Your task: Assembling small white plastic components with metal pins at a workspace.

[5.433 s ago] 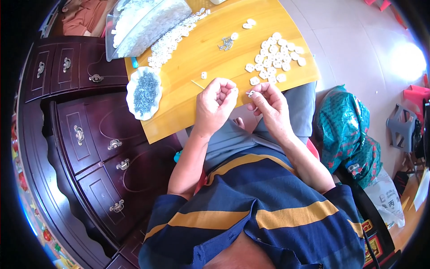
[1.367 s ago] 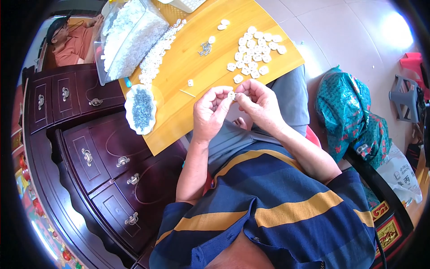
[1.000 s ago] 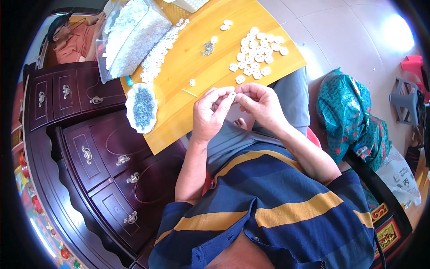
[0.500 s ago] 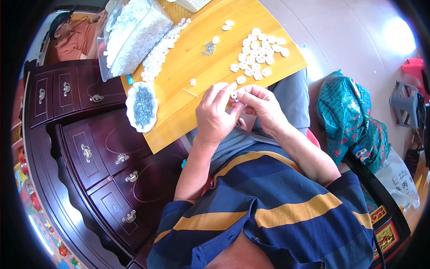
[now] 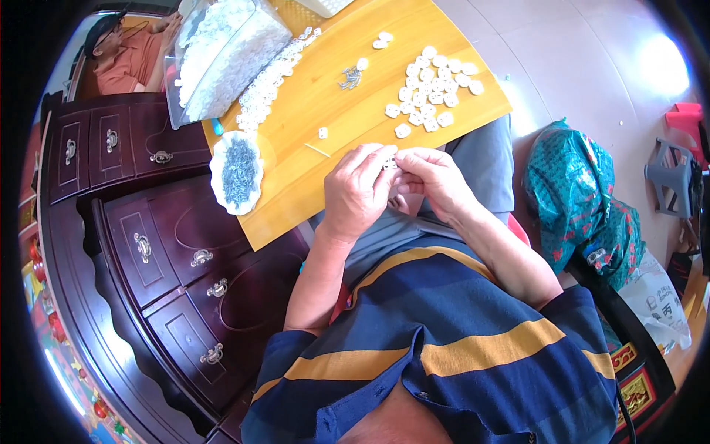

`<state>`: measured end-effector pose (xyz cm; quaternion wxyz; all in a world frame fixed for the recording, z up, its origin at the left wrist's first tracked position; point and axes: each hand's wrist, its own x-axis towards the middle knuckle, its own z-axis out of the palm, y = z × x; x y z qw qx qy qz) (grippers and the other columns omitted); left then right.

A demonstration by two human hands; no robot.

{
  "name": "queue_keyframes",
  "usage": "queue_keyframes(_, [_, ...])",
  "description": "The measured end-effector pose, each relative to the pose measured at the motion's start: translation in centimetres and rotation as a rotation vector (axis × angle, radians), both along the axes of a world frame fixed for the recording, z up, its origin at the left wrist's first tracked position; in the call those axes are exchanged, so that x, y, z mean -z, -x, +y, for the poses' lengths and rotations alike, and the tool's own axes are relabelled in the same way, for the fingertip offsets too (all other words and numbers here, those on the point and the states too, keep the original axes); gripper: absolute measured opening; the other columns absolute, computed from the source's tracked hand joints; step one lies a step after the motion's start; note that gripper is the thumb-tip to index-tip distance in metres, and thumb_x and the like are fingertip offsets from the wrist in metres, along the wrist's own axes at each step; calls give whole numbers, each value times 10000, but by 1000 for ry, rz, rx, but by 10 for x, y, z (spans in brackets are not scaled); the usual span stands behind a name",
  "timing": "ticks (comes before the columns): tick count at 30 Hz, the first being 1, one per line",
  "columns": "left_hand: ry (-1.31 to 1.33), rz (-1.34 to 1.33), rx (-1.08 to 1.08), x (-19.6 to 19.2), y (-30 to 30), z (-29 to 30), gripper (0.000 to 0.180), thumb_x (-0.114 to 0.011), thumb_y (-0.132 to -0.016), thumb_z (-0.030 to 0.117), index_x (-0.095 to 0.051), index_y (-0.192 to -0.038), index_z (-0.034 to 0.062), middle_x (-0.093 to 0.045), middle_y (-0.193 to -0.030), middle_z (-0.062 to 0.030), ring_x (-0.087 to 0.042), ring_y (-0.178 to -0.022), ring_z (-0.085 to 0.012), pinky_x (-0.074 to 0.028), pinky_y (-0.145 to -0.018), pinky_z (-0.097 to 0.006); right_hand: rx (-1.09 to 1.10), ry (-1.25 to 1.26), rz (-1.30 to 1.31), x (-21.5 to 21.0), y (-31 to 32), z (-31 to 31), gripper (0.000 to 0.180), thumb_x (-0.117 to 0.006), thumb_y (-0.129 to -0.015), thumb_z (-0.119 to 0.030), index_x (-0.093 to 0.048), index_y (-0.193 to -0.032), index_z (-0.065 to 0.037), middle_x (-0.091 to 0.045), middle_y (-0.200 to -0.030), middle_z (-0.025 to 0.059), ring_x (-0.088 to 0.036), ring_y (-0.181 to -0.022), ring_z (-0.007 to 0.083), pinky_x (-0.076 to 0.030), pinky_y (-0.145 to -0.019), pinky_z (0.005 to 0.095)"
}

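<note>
Over the near edge of the wooden table (image 5: 288,185), both hands meet in front of my lap. Between their fingertips is a small white plastic piece with dark holes (image 5: 390,163), mostly covered by the fingers. My left hand (image 5: 358,186) is closed on its left side, and my right hand (image 5: 435,180) pinches it from the right. A thin pale stick (image 5: 318,150) and a single small white piece (image 5: 323,133) lie beyond the left hand. Past the right hand spreads a group of rounded white pieces (image 5: 427,86). A small heap of screws (image 5: 350,78) lies farther back.
A scalloped white dish (image 5: 257,194) of screws stands at the table's left edge. Behind it is a clear tub (image 5: 176,107) heaped with white pieces, several spilled alongside. Dark drawers (image 5: 177,244) flank the left; a green bag (image 5: 566,174) rests at right. Another person (image 5: 129,59) sits far left.
The white piece has turned and sits deeper between the fingertips, with the hands drawn a little closer together. The whole view has shifted slightly; the table things otherwise lie as before.
</note>
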<state>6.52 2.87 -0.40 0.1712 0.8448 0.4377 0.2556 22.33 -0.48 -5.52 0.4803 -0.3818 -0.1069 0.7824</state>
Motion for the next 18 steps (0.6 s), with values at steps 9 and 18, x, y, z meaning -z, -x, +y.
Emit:
queue_keyframes(9, [-41, -47, 56, -3, 3, 7, 192, -728, -844, 49, -714, -1034, 25, -708, -955, -110, -690, -850, -301, -565, -735, -385, 20, -36, -56, 0, 4, -2, 173, -637, -1015, -179, -728, -1002, -33, -696, -844, 12, -583, -714, 51, -480, -648, 182])
queue_keyframes(18, [-37, -120, 111, 7, 3, 11, 189, -750, -826, 49, -720, -1007, 1, -714, -906, -125, -693, -828, -299, -566, -729, -382, 75, -51, -118, 4, 4, -6, 195, -661, -1010, -230, -732, -973, -52, -669, -770, -1, -551, -666, 38, -451, -585, 180])
